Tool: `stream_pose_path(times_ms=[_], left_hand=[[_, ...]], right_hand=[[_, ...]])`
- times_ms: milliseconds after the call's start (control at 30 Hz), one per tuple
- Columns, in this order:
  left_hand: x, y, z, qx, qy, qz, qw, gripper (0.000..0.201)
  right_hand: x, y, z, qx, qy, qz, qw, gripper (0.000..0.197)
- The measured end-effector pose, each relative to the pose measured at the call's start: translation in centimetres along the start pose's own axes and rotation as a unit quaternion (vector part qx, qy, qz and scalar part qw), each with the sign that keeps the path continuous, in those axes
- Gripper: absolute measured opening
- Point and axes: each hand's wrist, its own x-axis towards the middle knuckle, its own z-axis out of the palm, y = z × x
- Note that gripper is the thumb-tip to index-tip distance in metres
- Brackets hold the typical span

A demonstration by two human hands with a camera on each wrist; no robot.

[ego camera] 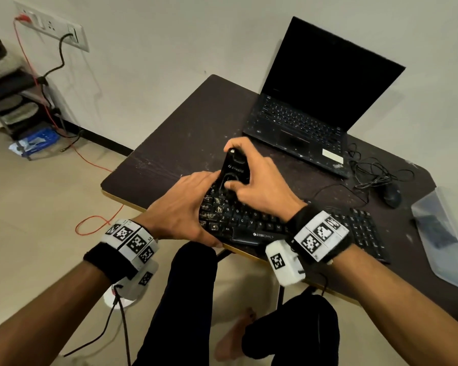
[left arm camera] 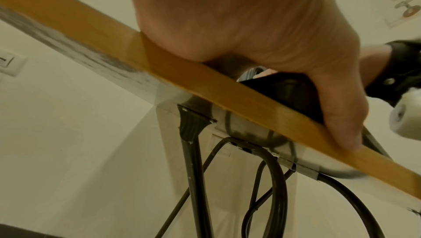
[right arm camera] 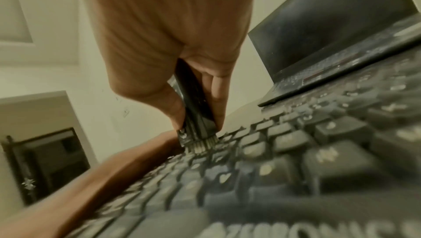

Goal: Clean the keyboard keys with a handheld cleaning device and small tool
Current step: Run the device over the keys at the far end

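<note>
A person's right hand (ego camera: 251,178) grips a black handheld cleaning device (ego camera: 234,167) upright over the upper-left keys of a black keyboard (ego camera: 249,223), fingers and thumb wrapped around its body. In the right wrist view its pale bristle tip (right arm camera: 201,145) presses down among the keycaps. The left hand (ego camera: 181,207) clamps the keyboard's left end at the near edge of the dark table (ego camera: 185,128), thumb on the front rim and fingers laid across the top toward the device.

The keyboard sits at the very front of the table, its edge level with or slightly over the lip, so a hard downward or forward stroke could probably tip or slide it off if the left hand's hold eases. Pressing the bristles too steeply could likely catch a keycap and pry it loose. The left fingertips lie close to the brush head and could be scraped by a sideways sweep. The right wrist view is blurred, so which key the bristles meet cannot be told.

Both forearms reach forward from the seated person, wrists banded with marker blocks; the right wrist is bent down, the left turned inward. An open laptop (ego camera: 315,101) stands behind, well apart, with 1 mouse (ego camera: 391,195) and its tangled cable to the right.
</note>
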Motion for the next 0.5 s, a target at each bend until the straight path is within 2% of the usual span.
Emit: stream_pose_path(times_ms=[100, 233, 367, 500], left_hand=[[-0.2, 0.0, -0.1, 0.004, -0.007, -0.011, 1.0, 0.139], [0.1, 0.1, -0.1, -0.019, -0.009, -0.002, 1.0, 0.131], [-0.3, -0.5, -0.7, -0.022, -0.038, -0.057, 0.997, 0.149], [-1.1, -1.4, -2.0, -0.002, -0.056, -0.074, 0.996, 0.149]], right_hand=[[0.7, 0.7, -0.4, -0.005, 0.048, 0.041, 0.998, 0.064], [-0.1, 0.0, 0.0, -0.007, 0.001, -0.005, 1.0, 0.066], [0.4, 1.0, -0.5, -0.004, 0.015, 0.038, 0.999, 0.066], [-0.1, 1.2, -0.9, -0.012, -0.002, 0.032, 0.999, 0.066]])
